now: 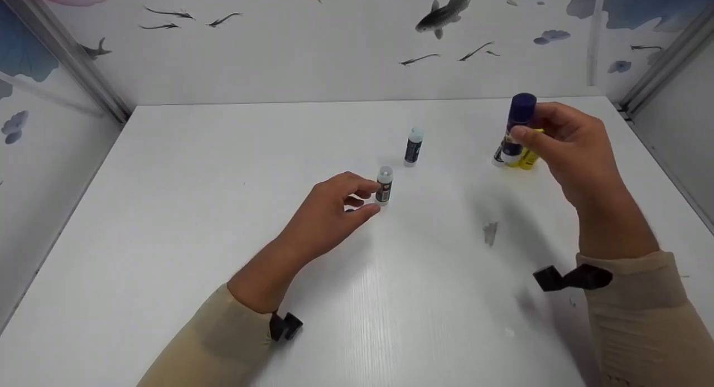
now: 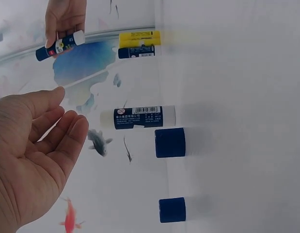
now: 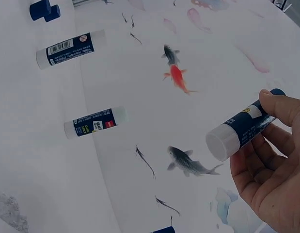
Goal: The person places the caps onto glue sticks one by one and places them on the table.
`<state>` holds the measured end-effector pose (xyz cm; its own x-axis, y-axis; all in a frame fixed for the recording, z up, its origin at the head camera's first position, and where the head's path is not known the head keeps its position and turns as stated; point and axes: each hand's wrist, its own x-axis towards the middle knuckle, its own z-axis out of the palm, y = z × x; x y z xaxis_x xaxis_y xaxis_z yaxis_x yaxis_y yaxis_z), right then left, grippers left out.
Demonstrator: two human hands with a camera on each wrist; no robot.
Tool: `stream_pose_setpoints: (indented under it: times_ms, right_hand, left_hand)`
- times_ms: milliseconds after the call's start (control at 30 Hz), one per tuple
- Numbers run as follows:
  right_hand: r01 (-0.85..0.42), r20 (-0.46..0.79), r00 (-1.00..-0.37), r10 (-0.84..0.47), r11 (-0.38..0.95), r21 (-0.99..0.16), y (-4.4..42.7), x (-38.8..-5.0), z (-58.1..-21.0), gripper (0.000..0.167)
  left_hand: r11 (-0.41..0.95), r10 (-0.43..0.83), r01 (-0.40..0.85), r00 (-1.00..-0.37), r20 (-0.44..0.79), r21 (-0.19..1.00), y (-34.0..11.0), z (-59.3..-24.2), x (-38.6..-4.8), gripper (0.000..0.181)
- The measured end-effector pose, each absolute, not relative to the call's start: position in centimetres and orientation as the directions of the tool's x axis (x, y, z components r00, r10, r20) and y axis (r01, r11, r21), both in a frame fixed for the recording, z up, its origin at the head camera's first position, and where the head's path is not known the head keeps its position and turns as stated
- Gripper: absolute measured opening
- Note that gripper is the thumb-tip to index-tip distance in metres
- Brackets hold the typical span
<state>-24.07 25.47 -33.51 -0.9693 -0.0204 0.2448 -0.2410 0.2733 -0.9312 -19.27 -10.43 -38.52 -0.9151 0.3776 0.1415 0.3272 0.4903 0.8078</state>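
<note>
My right hand (image 1: 580, 147) grips a glue stick (image 1: 521, 109) with a dark blue cap, held upright with its white base down. My left hand (image 1: 332, 214) has thumb and fingers parted and loosely bent, holding nothing. Its fingertips come close to an uncapped glue stick (image 1: 384, 193) standing upright; in the left wrist view a gap separates that hand (image 2: 38, 155) from the nearest glue stick (image 2: 145, 117). Farther back stands a second uncapped glue stick (image 1: 413, 150). Two blue caps (image 3: 39, 9) stand on the table, mostly hidden behind my left hand in the head view.
Behind the held stick stand yellow glue sticks (image 1: 529, 159) and another dark-labelled one (image 1: 498, 155), partly covered. A greyish smudge (image 1: 490, 233) marks the white table (image 1: 167, 219). Printed panels (image 1: 312, 52) enclose the back and sides.
</note>
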Motion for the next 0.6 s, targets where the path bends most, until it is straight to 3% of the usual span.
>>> stream_pose_setpoints:
  times_ms: [233, 433, 600]
  right_hand:
    - [-0.193, 0.219, -0.97, 0.107, 0.214, -0.958, 27.2, -25.2, -34.2, 0.03]
    - [-0.106, 0.163, -0.964, 0.211, 0.258, -0.96, 29.0, -26.2, -34.7, 0.036]
    - [-0.052, 0.092, -0.959, 0.269, 0.155, -0.987, 30.2, -26.8, -34.9, 0.042]
  left_hand:
    - [0.515, 0.348, 0.279, -0.932, 0.1, 0.81, -10.5, -38.8, -19.4, 0.034]
    - [0.544, 0.314, 0.224, -0.948, 0.051, 0.809, -10.6, -39.1, -19.5, 0.035]
    - [0.559, 0.293, 0.177, -0.956, 0.007, 0.81, -10.8, -39.5, -19.6, 0.037]
